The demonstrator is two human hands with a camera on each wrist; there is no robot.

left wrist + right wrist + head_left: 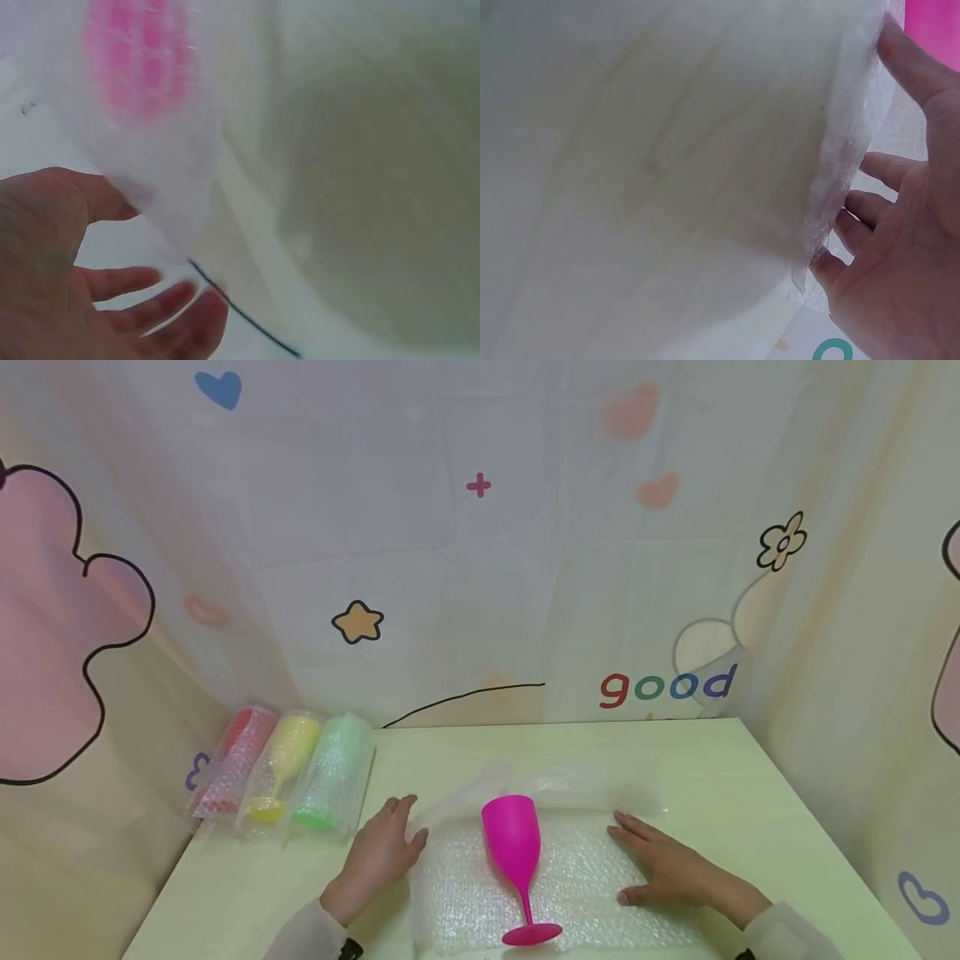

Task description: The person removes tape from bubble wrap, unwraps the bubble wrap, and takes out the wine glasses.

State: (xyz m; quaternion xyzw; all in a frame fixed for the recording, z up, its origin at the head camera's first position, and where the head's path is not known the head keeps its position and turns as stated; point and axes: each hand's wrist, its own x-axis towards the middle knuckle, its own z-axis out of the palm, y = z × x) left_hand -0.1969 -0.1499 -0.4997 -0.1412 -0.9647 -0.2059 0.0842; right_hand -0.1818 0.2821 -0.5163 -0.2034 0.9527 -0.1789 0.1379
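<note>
A bright pink plastic goblet (516, 856) lies on its side on a sheet of clear bubble wrap (577, 893), foot toward me. My left hand (384, 853) rests flat at the sheet's left edge with straight fingers. My right hand (663, 860) lies flat on the sheet to the right of the goblet. In the left wrist view the left hand (90, 300) is spread beside the bubble wrap (165, 135), with pink showing through it. In the right wrist view the right hand (900, 247) touches the bubble wrap (847, 150) edge.
Three goblets wrapped in bubble wrap lie side by side at the table's far left: red (232, 764), yellow (279, 768) and green (333, 772). The pale green table (750, 793) ends at a printed cloth backdrop (480, 527) behind and on both sides.
</note>
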